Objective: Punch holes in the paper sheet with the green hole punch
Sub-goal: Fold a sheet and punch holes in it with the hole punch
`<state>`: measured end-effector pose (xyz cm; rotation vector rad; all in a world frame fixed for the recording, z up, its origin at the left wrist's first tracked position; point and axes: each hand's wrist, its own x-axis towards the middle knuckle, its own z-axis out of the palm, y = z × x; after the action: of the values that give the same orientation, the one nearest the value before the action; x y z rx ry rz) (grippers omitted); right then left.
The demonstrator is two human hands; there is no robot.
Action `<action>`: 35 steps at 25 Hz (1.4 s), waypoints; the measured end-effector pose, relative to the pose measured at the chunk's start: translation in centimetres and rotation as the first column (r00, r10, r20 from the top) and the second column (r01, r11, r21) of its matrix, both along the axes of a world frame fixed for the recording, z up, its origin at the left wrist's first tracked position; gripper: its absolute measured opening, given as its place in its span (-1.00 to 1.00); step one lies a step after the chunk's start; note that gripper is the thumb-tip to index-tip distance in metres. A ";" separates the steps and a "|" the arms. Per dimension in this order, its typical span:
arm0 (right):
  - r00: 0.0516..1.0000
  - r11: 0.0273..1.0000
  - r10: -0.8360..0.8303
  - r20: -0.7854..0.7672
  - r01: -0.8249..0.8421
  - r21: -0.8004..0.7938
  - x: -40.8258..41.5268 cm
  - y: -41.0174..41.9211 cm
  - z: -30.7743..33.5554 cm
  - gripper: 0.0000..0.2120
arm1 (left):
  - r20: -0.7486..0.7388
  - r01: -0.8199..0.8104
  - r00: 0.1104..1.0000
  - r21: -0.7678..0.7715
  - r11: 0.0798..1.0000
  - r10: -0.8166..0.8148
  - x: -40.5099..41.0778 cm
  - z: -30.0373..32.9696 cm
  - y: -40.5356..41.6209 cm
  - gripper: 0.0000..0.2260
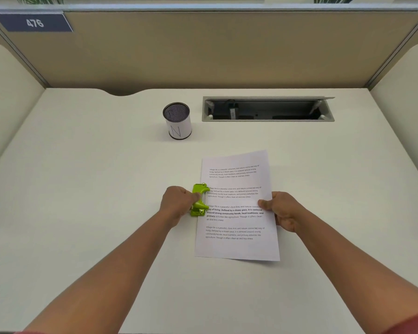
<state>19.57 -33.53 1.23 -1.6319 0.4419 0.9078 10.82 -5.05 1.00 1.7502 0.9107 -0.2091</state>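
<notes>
A white paper sheet (237, 225) with several printed paragraphs lies on the desk, slightly rotated. The green hole punch (199, 200) sits at the middle of the sheet's left edge, with that edge slid into its slot. My left hand (176, 204) grips the punch from the left, thumb on its green lever. My right hand (281, 210) pinches the sheet's right edge, thumb on top of the paper and fingers curled beside it.
A mesh pen cup (177, 121) with a white label marked "N" stands behind the sheet. An open cable tray (268, 109) is recessed into the white desk (82, 189) at the back right. Beige partition walls enclose the desk on three sides.
</notes>
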 end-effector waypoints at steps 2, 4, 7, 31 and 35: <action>1.000 1.000 -0.006 -0.005 0.006 0.006 -0.1 0.0 -0.1 -0.83 | 0.003 0.003 1.000 -0.005 1.000 -0.003 0.0 0.2 0.0 -0.77; 1.000 1.000 -0.007 -0.003 0.007 0.010 0.0 0.0 0.0 -0.81 | 0.008 0.003 1.000 -0.011 1.000 -0.003 0.1 0.4 0.0 -0.75; 1.000 1.000 -0.003 0.009 0.003 0.003 0.4 0.0 0.2 -0.81 | 0.011 0.004 1.000 -0.017 1.000 -0.004 0.1 0.6 -0.1 -0.73; 0.991 0.996 0.063 0.119 -0.056 -0.064 0.5 0.4 0.6 -0.88 | -0.029 0.021 0.999 -0.072 0.997 -0.024 0.6 1.2 0.1 -0.82; 0.993 0.998 0.051 0.107 -0.046 -0.047 0.3 0.2 0.3 -0.86 | -0.017 0.014 1.000 -0.068 0.998 -0.015 0.6 0.9 0.1 -0.81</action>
<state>19.89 -33.33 1.57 -1.7300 0.3511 0.8466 11.43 -4.96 1.92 1.6953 0.8944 -0.2621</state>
